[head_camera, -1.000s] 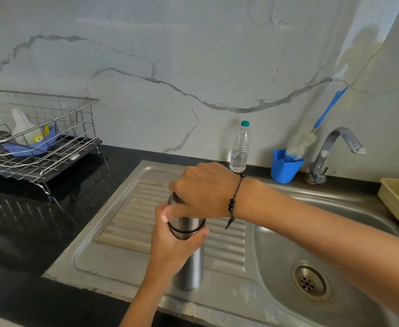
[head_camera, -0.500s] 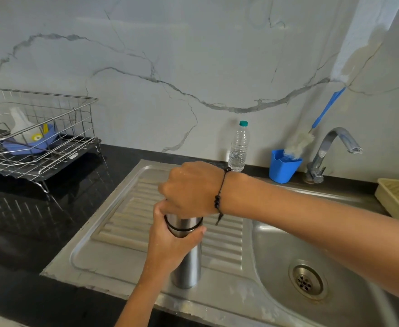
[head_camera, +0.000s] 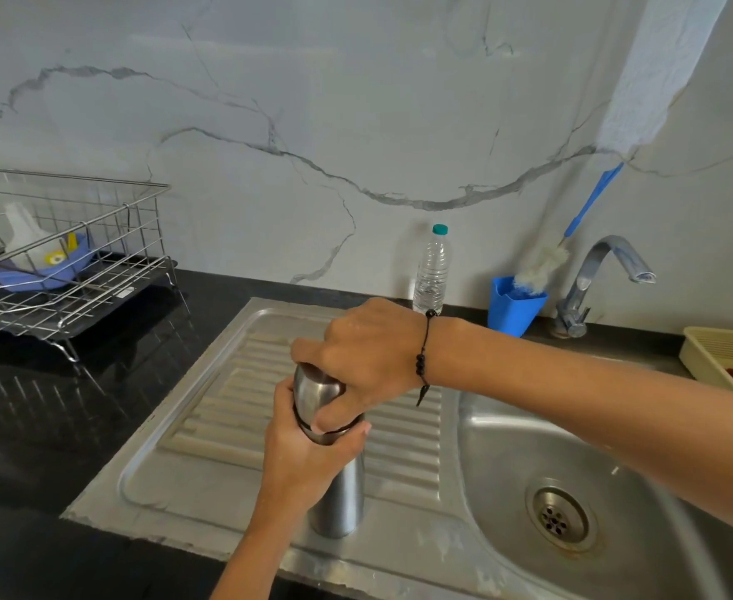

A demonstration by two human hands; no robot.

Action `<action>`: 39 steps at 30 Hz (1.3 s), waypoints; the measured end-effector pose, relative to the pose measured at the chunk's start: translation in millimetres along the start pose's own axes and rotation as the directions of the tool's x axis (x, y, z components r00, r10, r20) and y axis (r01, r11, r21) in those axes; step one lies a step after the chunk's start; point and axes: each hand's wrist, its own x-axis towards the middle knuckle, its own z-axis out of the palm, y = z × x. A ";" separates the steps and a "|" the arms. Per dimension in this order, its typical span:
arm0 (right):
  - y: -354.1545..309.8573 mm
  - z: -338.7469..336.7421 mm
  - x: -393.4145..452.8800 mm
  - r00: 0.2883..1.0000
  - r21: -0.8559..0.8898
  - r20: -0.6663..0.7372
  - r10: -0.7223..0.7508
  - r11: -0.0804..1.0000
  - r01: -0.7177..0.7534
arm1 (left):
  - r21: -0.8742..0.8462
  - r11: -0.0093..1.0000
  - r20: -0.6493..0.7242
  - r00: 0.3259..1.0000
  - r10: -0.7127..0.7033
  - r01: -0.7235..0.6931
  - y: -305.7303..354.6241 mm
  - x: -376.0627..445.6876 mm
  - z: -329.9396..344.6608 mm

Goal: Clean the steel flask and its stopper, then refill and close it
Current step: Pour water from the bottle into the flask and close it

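Upright steel flask [head_camera: 342,491], cap topmost

Flask: steel flask [head_camera: 341,495], brushed silver cylinder, standing upright on the ribbed drainboard [head_camera: 226,409], lower centre of the frame.
Cap: rounded steel cap [head_camera: 314,389] on the flask's top, a dark ring at its base.
Hold: left hand [head_camera: 308,452] grips the neck; right hand [head_camera: 364,352] grips the cap.

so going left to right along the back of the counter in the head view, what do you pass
dish rack → water bottle → blue cup with the brush in it → tap → yellow tray
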 end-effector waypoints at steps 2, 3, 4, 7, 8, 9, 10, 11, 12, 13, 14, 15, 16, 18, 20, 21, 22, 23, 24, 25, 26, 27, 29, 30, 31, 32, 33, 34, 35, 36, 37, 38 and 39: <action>3.3 -5.1 -5.9 0.999 0.037 -0.045 -0.012 0.999 0.014 | -0.011 1.000 0.013 1.000 0.003 -0.003 0.8 0.7 0.2; 5.9 -6.4 -8.6 0.996 0.033 -0.088 -0.026 0.999 0.029 | -0.016 1.000 0.021 1.000 0.003 -0.003 0.9 1.0 0.3; 8.2 -4.5 -9.0 0.987 0.006 -0.145 -0.063 0.998 0.064 | -0.022 1.000 0.029 1.000 0.000 0.001 1.0 1.5 0.0; 13.4 -4.3 -8.7 0.938 -0.009 -0.287 -0.194 0.980 0.200 | -0.056 0.998 0.037 0.999 -0.008 0.010 5.1 1.8 -0.3; 13.4 -2.3 -4.7 0.920 -0.034 -0.305 -0.246 0.968 0.248 | -0.056 0.998 0.041 0.999 -0.008 0.010 5.4 2.2 -0.2; 12.7 1.6 -0.4 0.901 -0.040 -0.332 -0.278 0.959 0.281 | -0.053 0.999 0.051 0.999 -0.004 0.007 6.3 2.1 -0.1; 10.8 6.4 3.3 0.885 -0.031 -0.360 -0.294 0.952 0.303 | -0.043 0.999 0.053 0.999 -0.004 0.006 4.9 2.4 -0.2; 8.5 11.3 6.8 0.873 -0.010 -0.394 -0.288 0.951 0.309 | -0.032 0.999 0.050 0.999 0.000 0.002 4.0 2.5 0.0; 6.4 16.4 10.4 0.856 0.011 -0.447 -0.259 0.955 0.295 | -0.023 1.000 0.042 0.999 0.008 -0.007 2.5 3.2 0.2; 3.9 20.4 13.0 0.844 0.034 -0.493 -0.211 0.965 0.261 | -0.014 1.000 0.037 0.999 0.015 -0.015 1.2 3.9 0.5; 1.8 24.3 15.4 0.830 0.053 -0.535 -0.160 0.974 0.222 | -0.005 1.000 0.031 0.999 0.023 -0.023 -0.2 4.5 0.8; -0.7 27.8 16.2 0.819 0.066 -0.563 -0.108 0.982 0.174 | 0.005 1.000 0.025 0.999 0.029 -0.029 -1.8 5.2 1.2; -3.1 30.5 15.8 0.813 0.074 -0.580 -0.049 0.991 0.113 | 0.013 0.999 0.019 0.999 0.032 -0.033 -3.9 6.2 1.5; -10.6 31.7 13.7 0.803 0.075 -0.592 0.064 0.997 -0.024 | 0.014 0.999 0.007 0.999 0.036 -0.036 -6.6 6.9 1.0; -16.9 29.3 12.1 0.788 0.090 -0.597 0.150 0.989 -0.120 | 0.024 0.999 0.003 0.999 0.040 -0.040 -9.1 8.0 1.2; -18.4 27.9 12.5 0.779 0.100 -0.601 0.179 0.984 -0.149 | 0.025 0.999 0.003 0.999 0.034 -0.034 -9.8 8.3 1.5; -19.1 26.3 12.4 0.774 0.107 -0.603 0.196 0.980 -0.165 | 0.019 1.000 0.003 1.000 0.022 -0.022 -10.1 8.1 1.7; -19.8 26.4 12.1 0.775 0.112 -0.600 0.198 0.980 -0.163 | 0.005 1.000 0.011 1.000 0.016 -0.016 -9.4 7.6 2.0; -20.2 27.0 10.9 0.785 0.120 -0.590 0.187 0.982 -0.144 | -0.008 1.000 0.019 1.000 0.019 -0.019 -6.7 7.1 1.7; -19.3 28.0 9.4 0.800 0.126 -0.577 0.163 0.986 -0.110 | -0.021 1.000 0.029 0.999 0.016 -0.015 -5.7 7.1 0.6; -16.8 28.1 7.7 0.815 0.128 -0.567 0.120 0.990 -0.057 | -0.030 1.000 0.041 0.999 0.008 -0.007 -4.3 7.2 -0.9; -12.7 27.4 5.6 0.825 0.125 -0.562 0.053 0.992 0.021 | -0.042 0.999 0.063 0.998 -0.002 0.005 -3.6 7.2 -2.9; -2.3 26.0 3.8 0.826 0.099 -0.547 -0.138 0.969 0.227 | -0.069 0.997 0.146 0.989 -0.024 0.035 -6.0 7.5 -7.5; 2.8 24.9 4.6 0.809 0.071 -0.541 -0.231 0.945 0.318 | -0.072 0.996 0.198 0.979 -0.039 0.055 -8.4 6.9 -9.5; 6.3 24.2 6.6 0.787 0.047 -0.538 -0.302 0.921 0.386 | -0.068 0.995 0.236 0.970 -0.054 0.072 -10.9 5.2 -11.2; 8.2 24.3 9.9 0.768 0.033 -0.538 -0.349 0.901 0.432 | -0.055 0.994 0.249 0.965 -0.076 0.092 -12.9 3.8 -12.7; 7.8 25.1 13.6 0.753 0.031 -0.543 -0.372 0.887 0.460 | -0.041 0.994 0.244 0.966 -0.090 0.103 -15.0 2.6 -13.7; 6.6 26.1 17.3 0.743 0.039 -0.555 -0.374 0.880 0.473 | -0.032 0.994 0.233 0.968 -0.092 0.102 -18.5 3.5 -14.4; 4.7 26.9 20.3 0.739 0.059 -0.569 -0.362 0.878 0.475 | -0.032 0.995 0.229 0.970 -0.085 0.094 -21.5 4.2 -13.8; 2.7 28.2 22.2 0.740 0.083 -0.582 -0.338 0.880 0.468 | -0.027 0.995 0.219 0.972 -0.087 0.095 -24.0 4.6 -12.4; 1.9 30.0 23.6 0.742 0.108 -0.597 -0.304 0.886 0.450 | -0.021 0.995 0.191 0.977 -0.090 0.096 -27.3 6.1 -10.4; 1.1 32.0 23.6 0.741 0.130 -0.617 -0.265 0.894 0.428 | -0.008 0.996 0.154 0.984 -0.087 0.090 -29.6 6.5 -8.5; 0.5 33.9 23.1 0.737 0.152 -0.637 -0.225 0.901 0.407 | 0.000 0.997 0.128 0.989 -0.079 0.079 -30.2 6.7 -6.9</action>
